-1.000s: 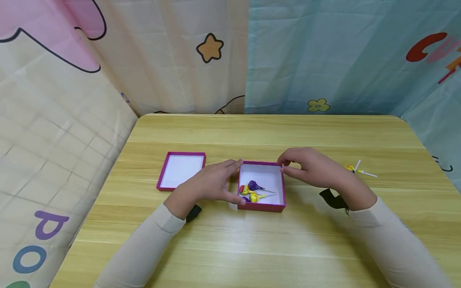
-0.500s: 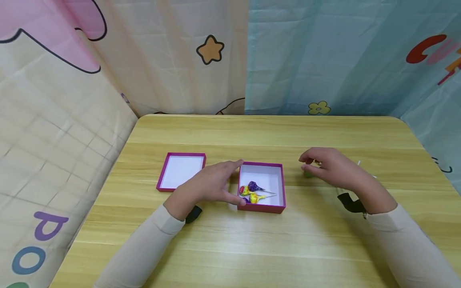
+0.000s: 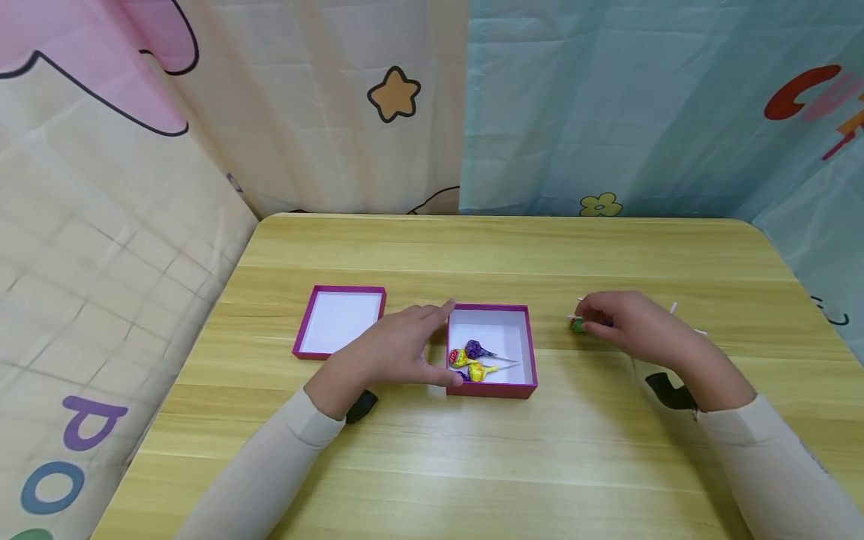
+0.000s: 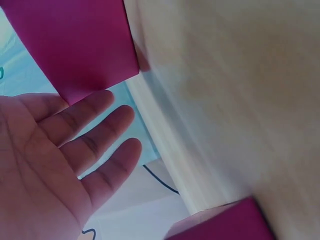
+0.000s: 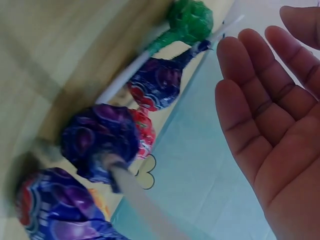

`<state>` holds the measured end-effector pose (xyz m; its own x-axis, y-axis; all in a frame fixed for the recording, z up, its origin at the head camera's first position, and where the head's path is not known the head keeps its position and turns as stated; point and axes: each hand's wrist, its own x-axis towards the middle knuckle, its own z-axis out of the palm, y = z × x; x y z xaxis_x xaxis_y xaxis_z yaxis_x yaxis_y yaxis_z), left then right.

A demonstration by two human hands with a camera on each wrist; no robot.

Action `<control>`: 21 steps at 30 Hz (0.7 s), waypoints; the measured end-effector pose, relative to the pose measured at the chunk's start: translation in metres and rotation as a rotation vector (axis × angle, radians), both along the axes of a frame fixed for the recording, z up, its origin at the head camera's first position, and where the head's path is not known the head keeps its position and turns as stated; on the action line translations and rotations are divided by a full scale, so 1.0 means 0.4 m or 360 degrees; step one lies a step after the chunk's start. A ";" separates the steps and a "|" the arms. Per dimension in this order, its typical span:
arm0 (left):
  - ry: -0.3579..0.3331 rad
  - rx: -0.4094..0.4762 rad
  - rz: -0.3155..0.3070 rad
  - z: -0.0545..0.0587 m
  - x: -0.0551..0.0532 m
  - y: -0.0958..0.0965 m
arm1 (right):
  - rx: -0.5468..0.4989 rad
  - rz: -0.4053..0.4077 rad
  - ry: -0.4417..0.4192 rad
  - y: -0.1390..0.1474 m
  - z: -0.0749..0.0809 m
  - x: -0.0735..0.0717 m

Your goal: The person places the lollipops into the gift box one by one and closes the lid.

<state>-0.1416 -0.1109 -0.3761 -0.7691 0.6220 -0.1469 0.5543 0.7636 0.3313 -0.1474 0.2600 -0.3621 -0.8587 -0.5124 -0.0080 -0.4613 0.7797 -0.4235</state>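
Observation:
My left hand (image 3: 398,346) holds the left side of a magenta open box (image 3: 491,391), index finger at the far corner and thumb at the near rim. Inside the box lie several wrapped lollipops, among them a purple one (image 3: 475,349) and a yellow one (image 3: 476,372). In the left wrist view the other fingers are spread beside the box's wall (image 4: 75,45). My right hand (image 3: 637,324) hovers over more lollipops on the table; a green one (image 3: 577,325) shows by the fingertips. The right wrist view has that hand's fingers apart from the green lollipop (image 5: 192,22) and purple ones (image 5: 100,137).
A magenta lid (image 3: 340,322), white side up, lies left of the box, partly behind my left hand. White sticks (image 3: 688,328) show beyond my right hand. Patterned curtains (image 3: 574,97) hang along the wooden table's (image 3: 439,457) far edge and sides.
My right hand has moved right from the box's far right corner to the lollipops on the table, dipping lower there. My left hand and the box stay put.

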 end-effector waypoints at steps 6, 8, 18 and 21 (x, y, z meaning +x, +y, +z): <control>-0.0016 -0.0038 -0.0004 0.009 0.002 0.003 | 0.0048 0.0003 -0.0018 0.001 -0.017 0.003; -0.0024 -0.0046 -0.0009 0.013 0.002 0.004 | 0.0061 -0.0010 -0.0015 0.003 -0.021 0.004; -0.0051 -0.0041 0.0002 0.019 0.005 0.008 | 0.0127 0.0006 0.0091 0.014 -0.031 -0.005; -0.0049 -0.0038 0.0005 0.020 0.006 0.008 | 0.0159 -0.0011 0.0099 0.012 -0.031 -0.009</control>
